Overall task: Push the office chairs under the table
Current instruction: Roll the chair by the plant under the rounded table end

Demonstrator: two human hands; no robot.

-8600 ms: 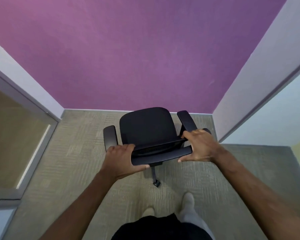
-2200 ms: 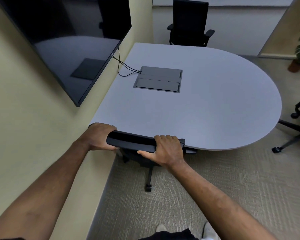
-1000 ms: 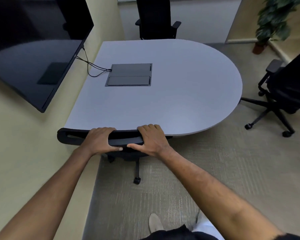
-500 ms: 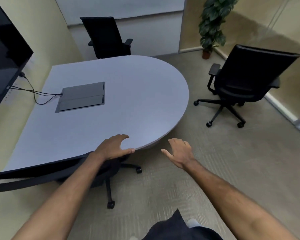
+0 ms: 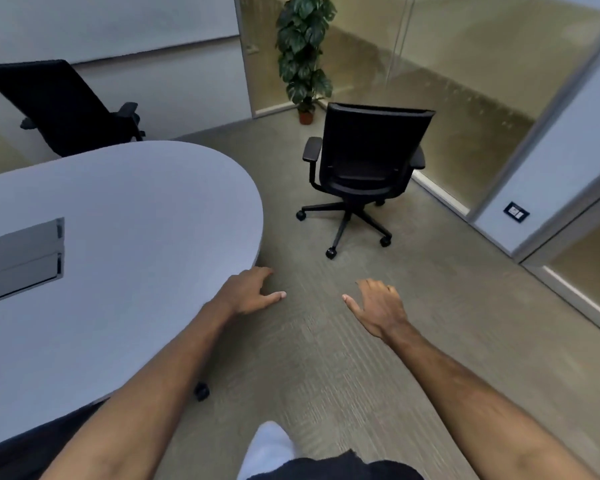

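A grey table (image 5: 125, 216) with a rounded end fills the left of the head view. A black office chair (image 5: 364, 161) stands free on the carpet beyond that rounded end, its seat facing the table. Another black chair (image 5: 63, 105) sits at the table's far side. Of the chair tucked under the near edge only a caster (image 5: 201, 391) and a dark strip at the bottom left show. My left hand (image 5: 250, 292) hovers open by the table's rounded edge. My right hand (image 5: 378, 306) is open over the carpet, holding nothing.
A potted plant (image 5: 305, 53) stands in the far corner by glass walls (image 5: 465, 81). A grey cable hatch (image 5: 21, 258) is set into the tabletop. Carpet (image 5: 326, 341) stretches between me and the free chair. A wall socket (image 5: 516, 212) is at the right.
Both hands let go of the chair back after pushing it under the table. The view has swung right, and the free chair is now closer and more central.
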